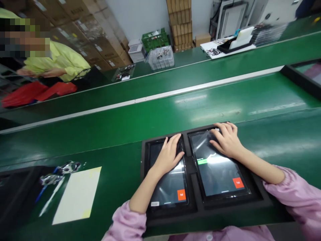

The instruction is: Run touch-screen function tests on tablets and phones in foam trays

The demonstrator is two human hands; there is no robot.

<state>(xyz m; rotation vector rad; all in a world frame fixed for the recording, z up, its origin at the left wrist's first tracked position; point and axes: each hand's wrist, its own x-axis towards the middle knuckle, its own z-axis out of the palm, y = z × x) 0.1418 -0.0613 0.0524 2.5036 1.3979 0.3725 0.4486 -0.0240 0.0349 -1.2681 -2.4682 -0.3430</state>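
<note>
The left tablet point(170, 187) and the right tablet point(218, 174) lie flat, side by side, in a black foam tray point(175, 217) at lower centre of the frame. Both screens are dark with an orange button at the lower right corner. The right one also shows a green bar.

Electronics factory, assembly/test line: a long green conveyor belt point(225, 100) w/ a white dividing strip point(150, 98) runs left to right across the room. At the near edge, two tablets point(218, 177) sit in a black foam tray point(193, 207), screens lit w/ orange "Fail" buttons. Far side has stacked cardboard cartons point(87, 30), a green crate point(154, 39), clear bins of small parts point(162, 57), and a co-worker in a yellow smock point(62, 62) at far left.
</note>
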